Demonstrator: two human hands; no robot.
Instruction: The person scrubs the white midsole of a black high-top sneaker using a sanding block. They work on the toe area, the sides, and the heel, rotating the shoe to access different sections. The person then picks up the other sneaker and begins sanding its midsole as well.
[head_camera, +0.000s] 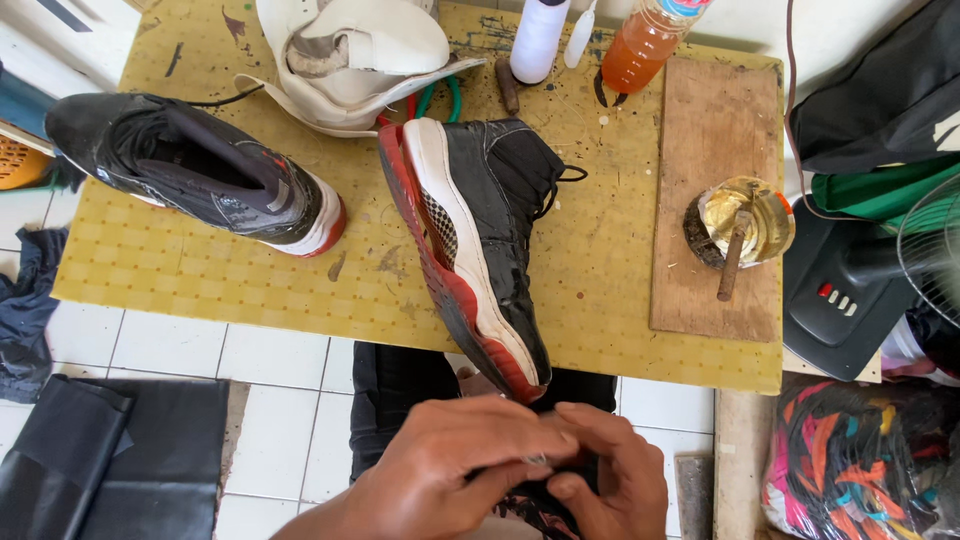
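Below the table edge: the left hand (440, 470) and right hand (610, 480) are brought together, fingertips pinched on something small and dark; what it is cannot be told.
Black sneaker (480, 240): laid on its side on the yellow table (600, 270), toe with red sole overhanging the near edge just above the hands.
Tipping risk: the overhanging toe could be knocked by a rising hand and the shoe sent to the tiled floor.
Glue tin (745, 222): left open with a brush on the wooden board (715, 130), well apart; spilling is judged possible if the table is jolted.
Second sneaker (190, 170): upright, at the left.
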